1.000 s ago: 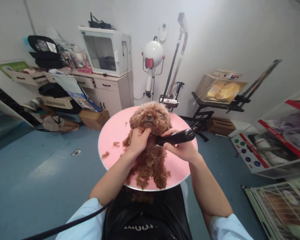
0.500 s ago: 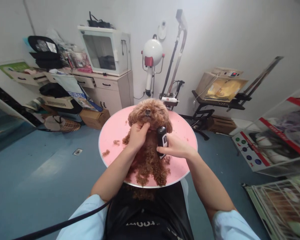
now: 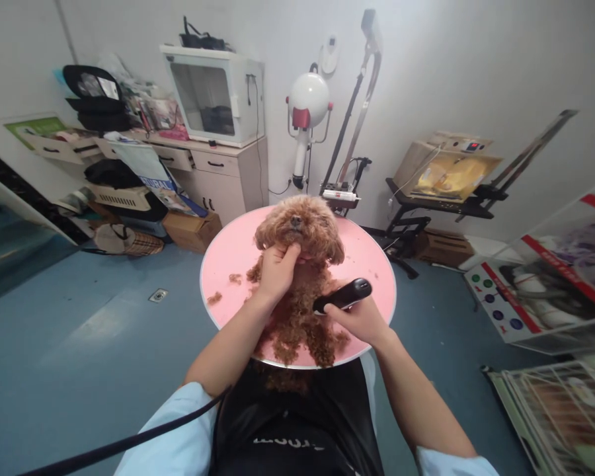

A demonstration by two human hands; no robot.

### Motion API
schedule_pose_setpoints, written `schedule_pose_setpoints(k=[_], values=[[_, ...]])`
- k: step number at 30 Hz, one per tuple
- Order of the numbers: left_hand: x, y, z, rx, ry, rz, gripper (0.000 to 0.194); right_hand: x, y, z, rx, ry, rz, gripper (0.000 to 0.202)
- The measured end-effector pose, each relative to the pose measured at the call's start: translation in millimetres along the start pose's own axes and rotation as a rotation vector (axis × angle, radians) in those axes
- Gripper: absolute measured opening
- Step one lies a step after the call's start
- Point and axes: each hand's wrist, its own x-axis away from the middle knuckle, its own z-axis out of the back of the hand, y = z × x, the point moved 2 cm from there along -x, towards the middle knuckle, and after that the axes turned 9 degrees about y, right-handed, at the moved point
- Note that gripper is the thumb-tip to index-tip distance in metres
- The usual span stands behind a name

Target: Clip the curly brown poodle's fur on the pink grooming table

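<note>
A curly brown dog (image 3: 302, 228) sits on a round pink table (image 3: 218, 258), facing me with its muzzle tipped up. Under its chin, my left hand (image 3: 279, 268) is closed on the fur there; the fingertips are partly hidden. My right hand (image 3: 359, 320) grips a black hair clipper (image 3: 344, 295), held aslant at the dog's chest. The clipper's head end meets the chest fur, though the blade itself cannot be made out. Cut tufts of fur (image 3: 215, 298) lie on the left side of the tabletop.
A white cabinet with a glass door (image 3: 203, 99) stands on a wooden counter. A white dryer (image 3: 309, 99) hangs behind the table. To the right are a lit yellow box (image 3: 443, 175) and a wire cage (image 3: 560, 403). A black cord (image 3: 129, 439) crosses my left arm.
My right hand has lowered and turned the clipper from upright beside the dog's neck to a slant at its chest. My left hand stays under the chin. The view has shifted slightly.
</note>
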Motion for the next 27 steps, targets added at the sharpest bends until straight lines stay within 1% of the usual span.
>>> schedule_pose_setpoints(k=[2, 3, 4, 5, 6, 8, 9, 10, 11, 12, 14, 15, 16, 17, 18, 21, 24, 25, 26, 27], values=[[17.6, -8.9, 4.2, -0.005, -0.026, 0.034, 0.033, -1.7, 1.5, 1.3, -0.026, 0.115, 0.021, 0.020], [29.3, -17.1, 7.8, -0.028, -0.052, 0.053, 0.035, -2.7, 3.2, -0.2, -0.024, 0.145, 0.029, 0.021], [42.1, -27.7, 11.9, -0.067, -0.087, 0.059, 0.036, -3.4, 5.5, -2.9, -0.007, 0.141, 0.027, 0.020], [54.8, -40.9, 16.4, -0.142, -0.120, 0.067, 0.035, -3.6, 8.1, -6.3, 0.016, 0.107, 0.013, 0.018], [65.8, -55.8, 21.8, -0.212, -0.083, 0.079, 0.034, -3.4, 10.8, -9.4, 0.042, 0.058, -0.015, 0.014], [80.5, -87.4, 29.7, -0.269, 0.062, 0.182, 0.031, -2.9, 14.4, -12.9, 0.087, -0.046, -0.079, 0.014], [83.6, -102.2, 30.0, -0.229, 0.103, 0.263, 0.031, -3.1, 14.7, -13.1, 0.106, -0.085, -0.101, 0.016], [83.9, -114.8, 27.1, -0.129, 0.096, 0.349, 0.033, -4.1, 14.0, -12.5, 0.124, -0.104, -0.114, 0.018], [81.7, -124.3, 21.9, 0.001, 0.059, 0.427, 0.035, -5.8, 12.6, -11.4, 0.138, -0.102, -0.123, 0.019], [77.8, -130.5, 15.7, 0.126, 0.017, 0.492, 0.037, -8.1, 10.5, -10.2, 0.144, -0.066, -0.126, 0.020], [68.0, -133.9, 5.0, 0.321, -0.035, 0.572, 0.039, -13.1, 5.2, -8.8, 0.132, 0.070, -0.101, 0.020], [63.6, -132.5, 1.9, 0.381, -0.042, 0.591, 0.040, -15.2, 2.4, -9.4, 0.128, 0.131, -0.081, 0.020], [59.9, -130.0, 0.4, 0.420, -0.038, 0.600, 0.041, -16.8, -0.2, -11.1, 0.136, 0.166, -0.065, 0.021], [57.4, -127.0, 0.4, 0.447, -0.034, 0.603, 0.042, -18.0, -2.6, -13.8, 0.158, 0.164, -0.056, 0.021], [55.9, -124.2, 1.5, 0.468, -0.031, 0.606, 0.044, -18.9, -4.9, -17.2, 0.192, 0.130, -0.057, 0.023], [55.2, -119.1, 7.5, 0.500, -0.035, 0.601, 0.048, -19.6, -10.9, -26.5, 0.286, -0.009, -0.096, 0.022], [56.6, -119.9, 12.6, 0.474, -0.033, 0.573, 0.044, -18.1, -16.2, -30.0, 0.270, -0.105, -0.109, 0.020], [57.2, -121.0, 13.8, 0.456, -0.028, 0.564, 0.043, -17.3, -17.0, -29.3, 0.244, -0.098, -0.120, 0.020], [57.8, -122.2, 14.6, 0.437, -0.026, 0.563, 0.042, -16.5, -17.3, -27.7, 0.215, -0.054, -0.135, 0.021], [58.5, -123.2, 15.1, 0.422, -0.026, 0.564, 0.041, -15.8, -17.3, -25.5, 0.189, 0.026, -0.148, 0.023]])
